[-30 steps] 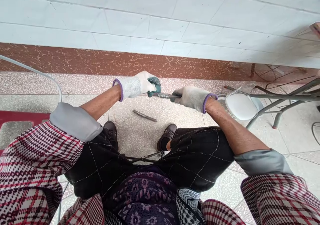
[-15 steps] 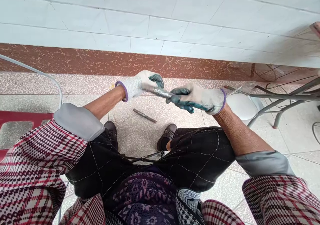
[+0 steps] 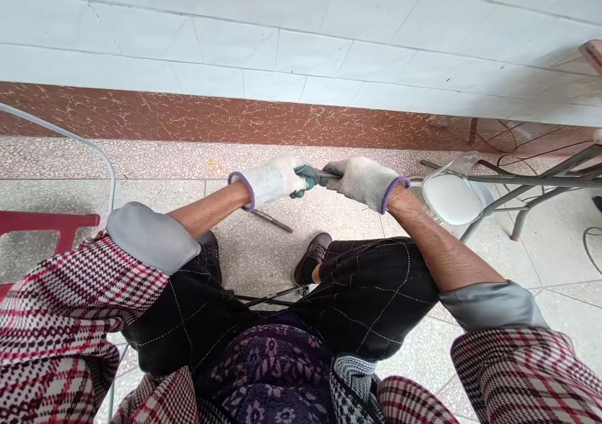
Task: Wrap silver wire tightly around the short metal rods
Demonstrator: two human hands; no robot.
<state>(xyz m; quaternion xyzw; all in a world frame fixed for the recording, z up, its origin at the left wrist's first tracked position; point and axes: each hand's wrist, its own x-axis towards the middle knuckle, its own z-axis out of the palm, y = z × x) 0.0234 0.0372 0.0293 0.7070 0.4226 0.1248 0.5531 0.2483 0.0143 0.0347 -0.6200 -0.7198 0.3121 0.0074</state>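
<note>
In front of my knees, my gloved hands meet over a slim grey metal rod [image 3: 330, 174]. My left hand [image 3: 285, 176] is closed round the rod's left part, its green-coated fingers wrapped over it. My right hand [image 3: 355, 176] grips the right part, fingers curled and mostly turned away from view. Only a short stretch of metal shows between the gloves, so its full shape is hidden. A dark, narrow stick [image 3: 273, 222] lies on the floor below my left wrist, with its left end partly covered by that glove.
On the right, a clear plastic bag with a white round thing [image 3: 451, 199] sits by grey metal legs [image 3: 498, 207] and cables. A red plastic stool [image 3: 66, 229] stands at left near a grey tube [image 3: 106, 154]. A white tiled wall [image 3: 301, 54] rises ahead.
The hands have drawn closer together, the left moving right and lower. My right hand has turned over and its fingers have curled in. Less of the rod shows now.
</note>
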